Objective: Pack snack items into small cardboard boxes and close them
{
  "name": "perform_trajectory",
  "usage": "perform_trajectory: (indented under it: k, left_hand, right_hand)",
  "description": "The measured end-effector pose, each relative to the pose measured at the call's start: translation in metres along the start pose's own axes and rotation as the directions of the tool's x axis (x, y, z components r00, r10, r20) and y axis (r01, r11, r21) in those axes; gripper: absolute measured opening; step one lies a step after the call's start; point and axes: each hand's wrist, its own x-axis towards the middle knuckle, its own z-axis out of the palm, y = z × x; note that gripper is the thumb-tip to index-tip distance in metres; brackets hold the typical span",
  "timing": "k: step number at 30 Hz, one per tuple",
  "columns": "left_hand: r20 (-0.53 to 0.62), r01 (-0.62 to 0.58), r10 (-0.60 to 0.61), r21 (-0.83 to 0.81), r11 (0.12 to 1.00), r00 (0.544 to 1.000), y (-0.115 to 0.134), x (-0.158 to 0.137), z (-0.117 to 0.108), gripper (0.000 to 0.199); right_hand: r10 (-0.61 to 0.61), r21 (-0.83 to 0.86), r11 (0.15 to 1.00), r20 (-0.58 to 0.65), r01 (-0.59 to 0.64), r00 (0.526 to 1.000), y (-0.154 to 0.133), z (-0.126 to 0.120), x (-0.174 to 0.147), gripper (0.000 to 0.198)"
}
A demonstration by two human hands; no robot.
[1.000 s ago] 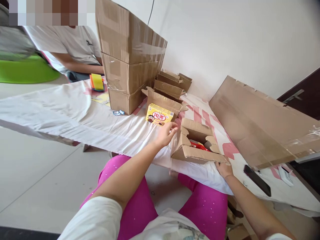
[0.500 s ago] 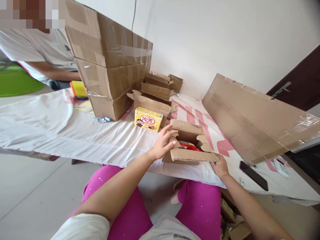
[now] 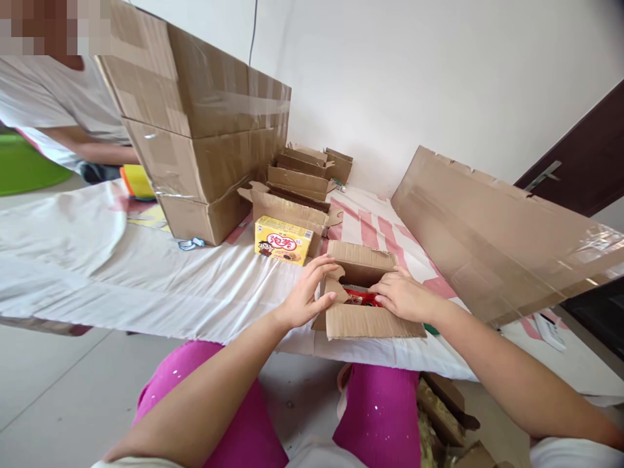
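An opened cardboard box [image 3: 375, 323] stands near the table's front edge, its flaps raised. Inside shows a red package [image 3: 359, 296], partly hidden by my right hand. At the box's left side is my left hand [image 3: 307, 292], open, thumb apart from the fingers, fingertips by the left flap. My right hand [image 3: 402, 294] reaches over the box's right side, fingers stretched out, their tips down at the red package; it appears to grip nothing. A yellow snack carton [image 3: 283, 240] with red lettering stands behind and left of the box.
Tall stacked cardboard cartons [image 3: 209, 130] stand at left, with several small open boxes [image 3: 298, 183] beside them. A large cardboard panel [image 3: 487, 240] leans at right. Another person [image 3: 73, 104] sits beyond the stack. Cardboard scraps [image 3: 441, 409] lie below the table.
My right hand has moved from the box's outer right corner to over its opening, at the contents. My left hand stays at the left side. The view has shifted slightly.
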Motion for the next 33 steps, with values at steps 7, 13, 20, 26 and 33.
perform_trajectory:
  k: [7, 13, 20, 26, 33]
  left_hand:
    - [0.005, 0.019, -0.019, 0.007, 1.000, 1.000, 0.000, 0.001, -0.002, 0.047]
    - [-0.003, 0.003, -0.003, 0.060, 0.998, 1.000, 0.002, 0.004, -0.002, 0.043]
    - [0.002, -0.033, 0.033, 0.185, 0.982, 0.999, 0.006, 0.006, -0.004, 0.045]
    - [-0.048, -0.014, 0.018, 0.080, 0.997, 0.999, 0.001, 0.004, 0.002, 0.052]
    - [-0.039, -0.035, 0.034, -0.019, 0.999, 0.999, -0.007, 0.003, 0.002, 0.069]
  right_hand:
    - [0.250, -0.300, 0.913, -0.125, -0.277, 0.960, 0.010, -0.011, -0.027, 0.025]
    - [0.526, 0.137, 0.849, -0.145, -0.510, 0.838, 0.033, 0.038, -0.053, 0.043]
    - [0.670, 0.562, 0.683, -0.230, -0.466, 0.706, 0.025, 0.075, -0.060, 0.038]
    - [0.534, 0.284, 0.844, -0.377, -0.454, 0.757, 0.020, 0.053, -0.053, 0.036]
    - [0.016, 0.222, 0.975, -0.207, 0.031, 0.978, -0.008, 0.015, 0.011, 0.030]
